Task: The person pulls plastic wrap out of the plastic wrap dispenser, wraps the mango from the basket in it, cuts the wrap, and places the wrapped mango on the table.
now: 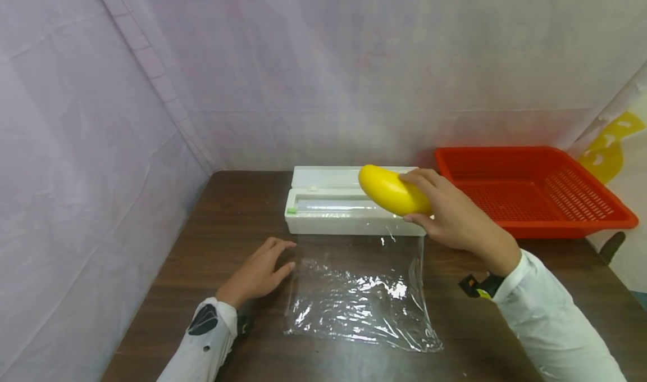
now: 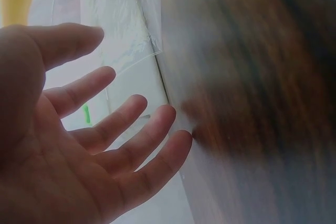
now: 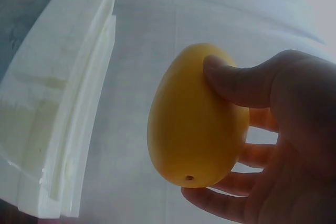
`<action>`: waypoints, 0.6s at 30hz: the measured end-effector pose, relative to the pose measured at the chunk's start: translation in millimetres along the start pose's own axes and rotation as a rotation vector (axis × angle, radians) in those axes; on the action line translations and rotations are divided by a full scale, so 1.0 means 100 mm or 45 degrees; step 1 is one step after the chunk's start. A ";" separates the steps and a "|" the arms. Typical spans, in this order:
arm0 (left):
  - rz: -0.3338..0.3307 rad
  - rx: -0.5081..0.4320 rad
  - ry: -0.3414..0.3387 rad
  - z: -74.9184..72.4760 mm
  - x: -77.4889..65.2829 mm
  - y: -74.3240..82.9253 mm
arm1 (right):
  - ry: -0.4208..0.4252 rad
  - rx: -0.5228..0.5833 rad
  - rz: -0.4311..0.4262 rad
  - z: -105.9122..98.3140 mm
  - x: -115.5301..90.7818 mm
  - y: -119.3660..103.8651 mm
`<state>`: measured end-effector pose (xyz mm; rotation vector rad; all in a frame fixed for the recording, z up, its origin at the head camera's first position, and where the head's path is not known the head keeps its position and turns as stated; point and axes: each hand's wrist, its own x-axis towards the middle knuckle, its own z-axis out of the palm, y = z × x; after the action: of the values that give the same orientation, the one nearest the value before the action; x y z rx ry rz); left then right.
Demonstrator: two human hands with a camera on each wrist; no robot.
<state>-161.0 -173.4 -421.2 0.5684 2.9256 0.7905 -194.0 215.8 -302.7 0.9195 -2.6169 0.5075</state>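
Observation:
My right hand [image 1: 447,216] grips a smooth yellow mango [image 1: 391,191], held up in front of the white cling film box [image 1: 354,226]. The right wrist view shows the thumb on one side of the mango [image 3: 197,119] and fingers around the other, with a small dark hole at its lower end. A sheet of clear cling film [image 1: 354,303] runs from the box over the table toward me, wrinkled along its near part. Beside the sheet's left edge is my left hand [image 1: 260,272], fingers apart and relaxed, nothing in its palm. The box's lid stands raised at the back.
A red plastic basket [image 1: 536,230] stands at the back right, next to the box. Past the table's right edge a dark green object [image 1: 613,247] shows. White cloth walls [image 1: 354,90] enclose the brown wooden table [image 1: 232,219] at the back and left.

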 end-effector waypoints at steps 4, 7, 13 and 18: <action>-0.010 -0.007 -0.012 0.00 0.00 0.01 | -0.022 0.001 -0.023 0.02 0.00 -0.06; -0.007 -0.008 -0.011 0.00 0.00 0.01 | -0.042 0.004 -0.030 0.03 -0.01 -0.10; 0.008 -0.007 -0.018 0.00 0.00 0.00 | -0.078 0.007 -0.030 0.08 -0.03 -0.18; -0.002 -0.014 -0.024 0.01 0.00 -0.01 | -0.092 0.016 -0.059 0.12 -0.03 -0.22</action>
<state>-161.2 -174.2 -422.7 0.5694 2.9022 0.7960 -179.4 196.3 -310.2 1.0185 -2.6523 0.4881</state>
